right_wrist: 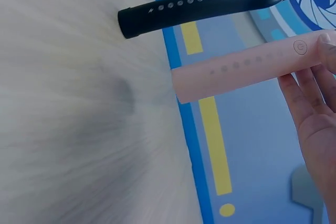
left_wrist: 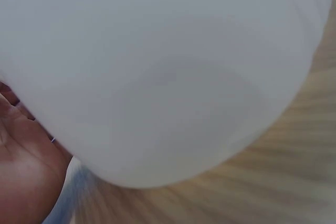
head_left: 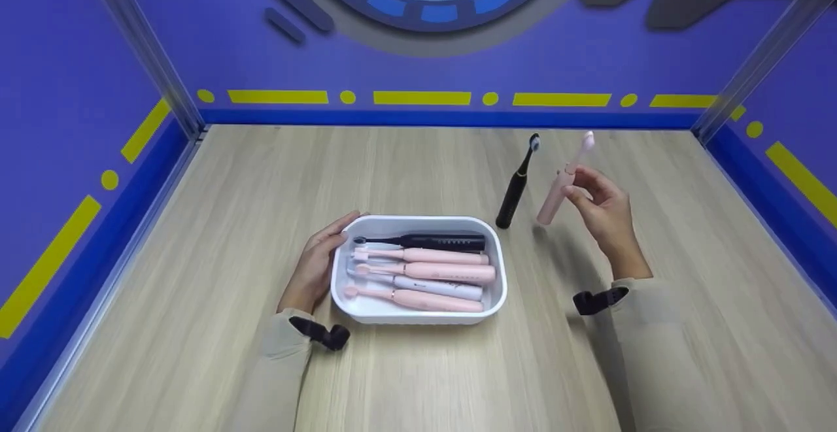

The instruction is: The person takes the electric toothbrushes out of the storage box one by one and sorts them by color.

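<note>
My right hand [head_left: 605, 210] pinches a pink electric toothbrush [head_left: 556, 198] by the upper handle, brush head up. Its base hangs just over the table, with a shadow below. Close to its left, a black electric toothbrush [head_left: 513, 198] stands upright on its base; the right wrist view shows its row of small marks [right_wrist: 186, 2]. My left hand [head_left: 317, 265] holds the left end of a white plastic box [head_left: 418, 319], thumb at the rim. Inside lie a black toothbrush [head_left: 451, 242], several pink ones [head_left: 451, 273] and a white one [head_left: 438, 286], side by side.
The wood-grain table [head_left: 274, 177] spreads around the box. Behind it rises a blue wall [head_left: 418, 72] with yellow dashes, and blue panels with metal corner posts [head_left: 140, 46] close both sides. The box's wall [left_wrist: 173, 87] fills most of the left wrist view.
</note>
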Demonstrator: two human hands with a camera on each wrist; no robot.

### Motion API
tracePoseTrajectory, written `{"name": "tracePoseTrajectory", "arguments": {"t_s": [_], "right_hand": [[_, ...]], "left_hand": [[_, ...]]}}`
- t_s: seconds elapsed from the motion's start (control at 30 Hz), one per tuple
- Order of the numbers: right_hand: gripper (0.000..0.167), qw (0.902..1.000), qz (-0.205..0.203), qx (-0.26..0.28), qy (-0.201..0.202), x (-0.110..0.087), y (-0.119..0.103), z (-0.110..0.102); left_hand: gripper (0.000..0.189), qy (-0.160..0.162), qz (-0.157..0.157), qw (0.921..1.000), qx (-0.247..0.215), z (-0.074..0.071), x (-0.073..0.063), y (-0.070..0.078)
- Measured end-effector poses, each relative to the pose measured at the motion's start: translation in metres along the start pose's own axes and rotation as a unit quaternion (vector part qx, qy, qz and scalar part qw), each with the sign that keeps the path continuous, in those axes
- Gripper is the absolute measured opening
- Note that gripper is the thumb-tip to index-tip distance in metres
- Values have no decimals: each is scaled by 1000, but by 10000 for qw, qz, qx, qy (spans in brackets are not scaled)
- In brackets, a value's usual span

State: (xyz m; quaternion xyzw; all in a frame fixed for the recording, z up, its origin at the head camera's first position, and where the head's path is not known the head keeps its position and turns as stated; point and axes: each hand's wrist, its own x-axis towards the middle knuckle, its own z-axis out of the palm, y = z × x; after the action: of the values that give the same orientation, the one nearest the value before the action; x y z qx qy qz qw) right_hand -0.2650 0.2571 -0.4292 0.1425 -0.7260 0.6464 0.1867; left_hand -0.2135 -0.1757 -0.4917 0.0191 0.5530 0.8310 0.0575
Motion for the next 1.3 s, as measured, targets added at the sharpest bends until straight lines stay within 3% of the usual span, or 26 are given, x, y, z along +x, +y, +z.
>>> {"name": "tracePoseTrajectory", "arguments": {"t_s": [0.7, 0.97, 1.3], "right_hand": [[35, 9994, 149, -251, 162, 3, 14, -12], [40, 9957, 290, -869, 141, 2, 17, -18], [37, 9967, 331, -704, 224, 4, 19, -19]], "left_hand": [[47, 112, 31, 9999, -127, 1, 1, 0], [47, 72, -37, 9997, -225, 1, 1, -1], [47, 100, -9, 9998, -148, 1, 1, -2]]}}
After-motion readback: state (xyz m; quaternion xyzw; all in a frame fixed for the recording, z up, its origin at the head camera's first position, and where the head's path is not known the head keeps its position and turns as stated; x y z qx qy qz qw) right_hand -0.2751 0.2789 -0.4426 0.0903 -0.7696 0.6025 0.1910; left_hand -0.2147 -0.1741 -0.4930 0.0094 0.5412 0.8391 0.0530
